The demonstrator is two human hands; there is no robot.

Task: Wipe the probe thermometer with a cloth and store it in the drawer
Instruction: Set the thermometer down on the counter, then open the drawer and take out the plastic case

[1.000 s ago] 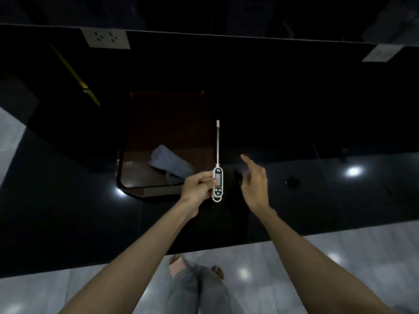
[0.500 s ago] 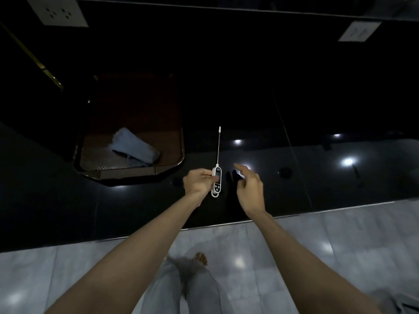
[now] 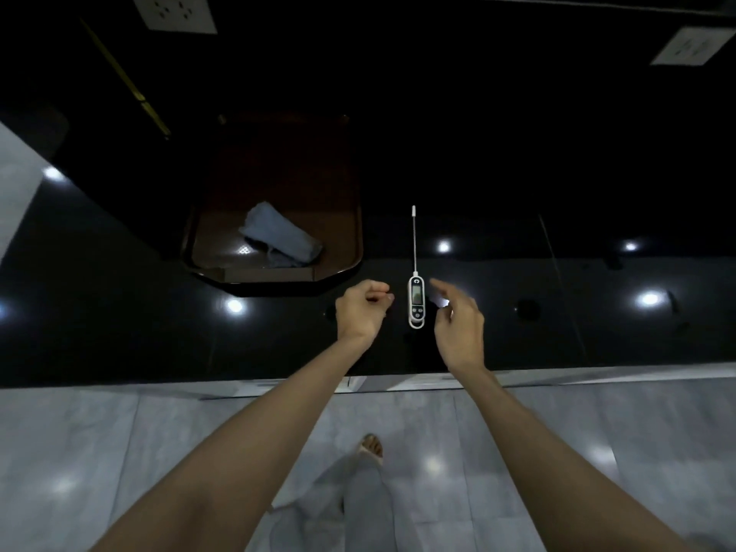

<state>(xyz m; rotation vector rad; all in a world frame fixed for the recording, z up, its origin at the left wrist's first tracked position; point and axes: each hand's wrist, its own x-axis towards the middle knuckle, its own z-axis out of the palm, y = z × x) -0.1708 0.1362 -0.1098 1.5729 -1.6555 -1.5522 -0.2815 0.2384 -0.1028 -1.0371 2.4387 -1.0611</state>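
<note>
A white probe thermometer lies on the glossy black counter, its thin metal probe pointing away from me. My left hand is just left of its body, fingers curled, holding nothing. My right hand hovers just right of it with fingers loosely apart, also holding nothing. A folded grey-blue cloth rests in a dark brown tray to the upper left of the thermometer. No drawer is visible.
Wall sockets sit on the dark back wall at upper left and upper right. A brass strip runs diagonally at the left. The counter's front edge borders a pale tiled floor, where my foot shows.
My left hand has let go of the thermometer, which now lies on the counter. Both hands have drawn slightly apart from it. The camera view shifted.
</note>
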